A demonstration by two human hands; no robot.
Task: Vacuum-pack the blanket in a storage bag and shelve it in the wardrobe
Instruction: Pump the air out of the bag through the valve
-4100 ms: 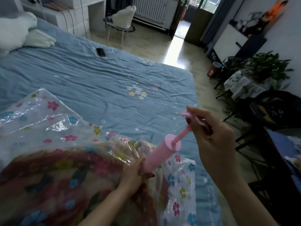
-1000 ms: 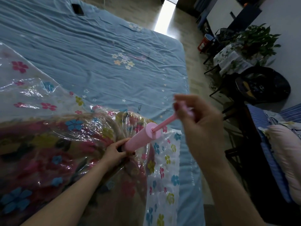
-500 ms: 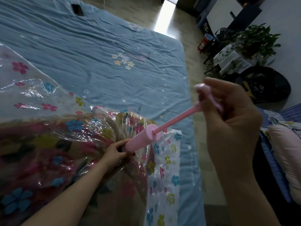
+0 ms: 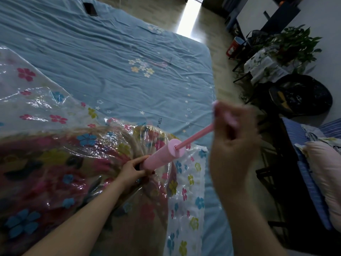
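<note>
The right hand (image 4: 234,145), blurred, is curled round the pink pump's (image 4: 160,156) handle, which its fingers mostly hide, with the rod drawn out. The left hand (image 4: 132,170) grips the pump's base where it meets the flower-printed storage bag (image 4: 46,111); that joint is covered. The blanket (image 4: 55,172) fills the bag's near part on the blue bed (image 4: 110,58). Beyond the pump, the sheet reads "WELL". A dark phone (image 4: 89,9) lies at the bed's far edge.

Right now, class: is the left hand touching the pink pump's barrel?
Touching. The head view shows the left hand with fingers curled round the lower end of the pink pump, where it meets the storage bag.
</note>
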